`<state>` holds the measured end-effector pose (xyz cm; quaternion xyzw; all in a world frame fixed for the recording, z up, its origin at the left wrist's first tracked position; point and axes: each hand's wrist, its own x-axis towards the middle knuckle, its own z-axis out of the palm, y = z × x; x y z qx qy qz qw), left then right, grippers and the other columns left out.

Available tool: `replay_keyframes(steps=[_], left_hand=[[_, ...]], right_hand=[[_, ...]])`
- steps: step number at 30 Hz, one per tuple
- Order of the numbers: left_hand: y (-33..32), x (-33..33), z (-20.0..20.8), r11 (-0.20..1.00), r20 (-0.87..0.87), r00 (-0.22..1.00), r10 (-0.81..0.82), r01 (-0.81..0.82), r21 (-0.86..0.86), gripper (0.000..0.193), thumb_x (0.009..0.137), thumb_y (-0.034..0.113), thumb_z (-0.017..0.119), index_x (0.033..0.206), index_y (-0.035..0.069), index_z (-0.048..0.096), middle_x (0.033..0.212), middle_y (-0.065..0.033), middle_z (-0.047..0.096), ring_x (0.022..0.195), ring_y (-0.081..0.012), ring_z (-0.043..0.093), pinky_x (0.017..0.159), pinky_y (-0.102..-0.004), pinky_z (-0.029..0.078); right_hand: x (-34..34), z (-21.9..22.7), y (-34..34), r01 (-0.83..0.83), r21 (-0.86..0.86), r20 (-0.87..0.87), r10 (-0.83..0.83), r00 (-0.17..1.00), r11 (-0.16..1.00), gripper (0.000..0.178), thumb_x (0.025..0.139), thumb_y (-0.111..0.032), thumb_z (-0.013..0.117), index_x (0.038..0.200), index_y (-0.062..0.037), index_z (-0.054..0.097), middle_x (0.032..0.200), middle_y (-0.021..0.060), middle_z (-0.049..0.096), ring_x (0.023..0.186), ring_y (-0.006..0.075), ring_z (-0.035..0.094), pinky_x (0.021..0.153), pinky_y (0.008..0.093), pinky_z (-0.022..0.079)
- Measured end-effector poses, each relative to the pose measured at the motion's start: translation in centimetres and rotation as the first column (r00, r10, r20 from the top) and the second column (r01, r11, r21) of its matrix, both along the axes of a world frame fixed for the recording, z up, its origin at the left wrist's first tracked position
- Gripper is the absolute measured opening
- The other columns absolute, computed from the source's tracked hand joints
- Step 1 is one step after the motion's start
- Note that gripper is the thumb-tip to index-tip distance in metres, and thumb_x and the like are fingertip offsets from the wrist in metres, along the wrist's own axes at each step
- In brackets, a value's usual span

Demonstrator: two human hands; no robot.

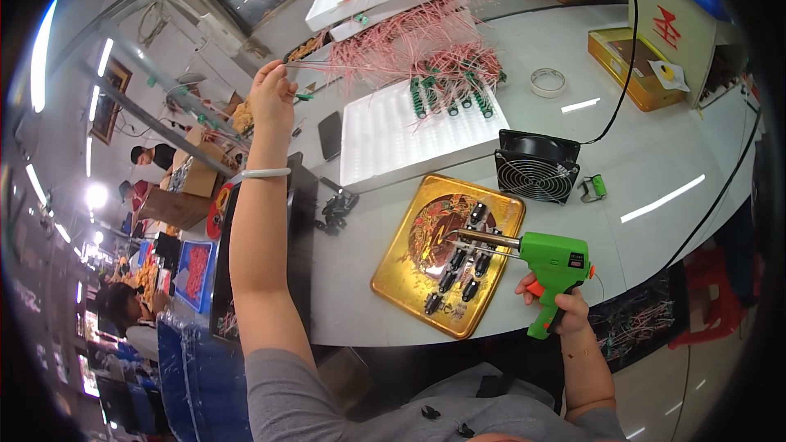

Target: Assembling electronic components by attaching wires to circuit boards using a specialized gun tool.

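Observation:
My right hand (553, 308) grips a green soldering gun (554, 266), with a finger at its orange trigger. The gun's metal tip points left over a gold metal tray (401, 278). Two rows of small black parts (449, 278) sit on the tray under the tip. My left arm reaches far forward, and my left hand (272, 94) pinches the ends of thin pink wires (315, 64) at the left of a wire pile. Beside that hand is a small green piece (304, 97); whether it hangs from the wires is unclear.
Pink-wired green parts (455, 86) lie on a white foam tray (393, 143), with stacked wire-filled trays behind. A black fan (538, 165), a tape roll (548, 82), a phone (330, 136) and loose black parts (336, 209) rest on the table. Several people work at the left.

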<state>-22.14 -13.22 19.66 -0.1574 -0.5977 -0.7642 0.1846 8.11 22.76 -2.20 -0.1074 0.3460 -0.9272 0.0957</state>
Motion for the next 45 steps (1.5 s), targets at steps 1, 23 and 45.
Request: replay_keyframes(steps=[1, 23, 45], left_hand=[[-0.3, 1.1, 0.7, 0.999, -0.004, 0.999, -0.052, 0.052, 0.011, 0.01, 0.082, 0.01, 0.057, 0.089, 0.004, 0.053, 0.069, 0.0017, 0.048, 0.051, -0.0068, 0.04, 0.054, -0.0221, 0.037], [6.6, -4.5, -3.1, 0.963, -0.101, 0.957, 0.27, -0.269, 0.023, 0.01, 0.085, 0.009, 0.05, 0.094, 0.004, 0.05, 0.081, -0.0095, 0.062, 0.046, -0.0071, 0.043, 0.041, -0.0202, 0.036], [-0.3, 3.1, -6.6, 0.833, 0.4, 0.874, 0.276, -0.009, -0.554, 0.016, 0.086, 0.024, 0.053, 0.083, 0.008, 0.05, 0.075, -0.0017, 0.058, 0.054, -0.0058, 0.047, 0.049, -0.02, 0.04]], right_hand=[[0.0, -0.1, 0.1, 0.01, 0.007, -0.006, -0.009, 1.0, 1.0, 0.061, 0.07, -0.029, 0.056, 0.117, 0.0056, 0.042, 0.101, 0.0233, 0.054, 0.079, 0.0189, 0.052, 0.074, 0.0282, 0.043], [0.4, -0.3, 0.2, -0.038, 0.032, -0.036, 0.039, 0.999, 0.999, 0.054, 0.071, -0.026, 0.057, 0.114, 0.0043, 0.046, 0.103, 0.0198, 0.054, 0.085, 0.0195, 0.052, 0.075, 0.029, 0.043], [0.6, -0.3, 0.1, 0.02, 0.064, -0.038, -0.018, 0.999, 0.998, 0.062, 0.069, -0.03, 0.059, 0.116, 0.0056, 0.043, 0.1, 0.022, 0.055, 0.084, 0.0248, 0.055, 0.071, 0.0304, 0.044]])
